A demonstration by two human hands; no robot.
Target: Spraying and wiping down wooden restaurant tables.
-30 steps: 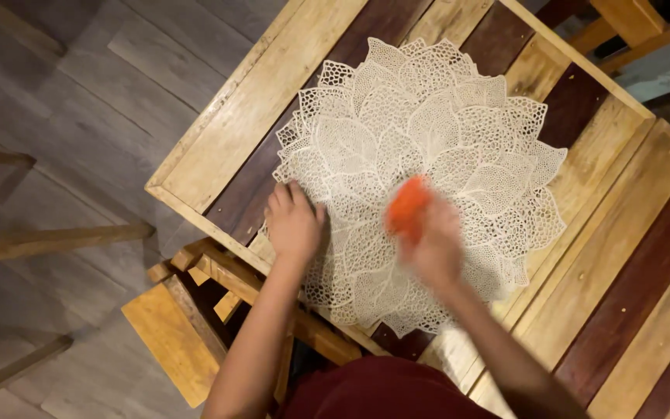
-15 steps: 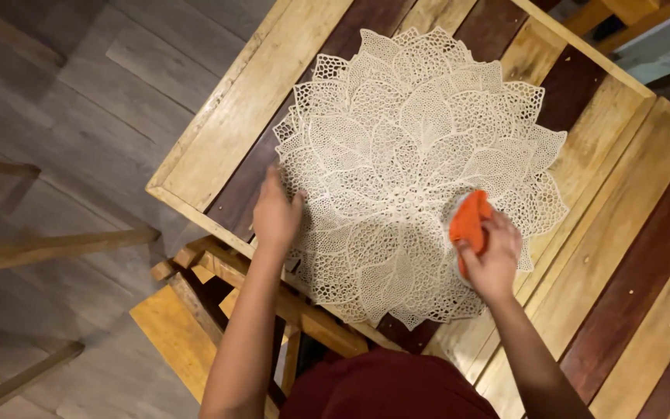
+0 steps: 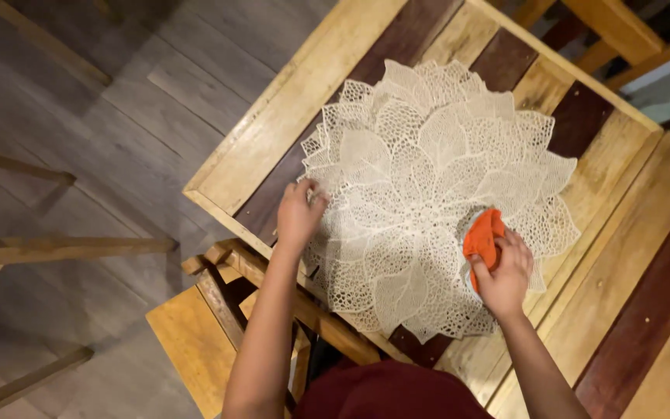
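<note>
A cream, lace-like placemat shaped like overlapping leaves lies on a wooden slat table. My left hand presses down on the mat's left edge, fingers apart. My right hand grips a small orange cloth against the mat's lower right part.
A wooden chair or stool stands below the table's near-left corner. More wooden furniture legs stand on the grey plank floor at the left. A second table's edge adjoins on the right.
My right hand with the orange cloth has swept from the mat's centre to its lower right. My left hand has stayed on the left edge. The view has shifted slightly.
</note>
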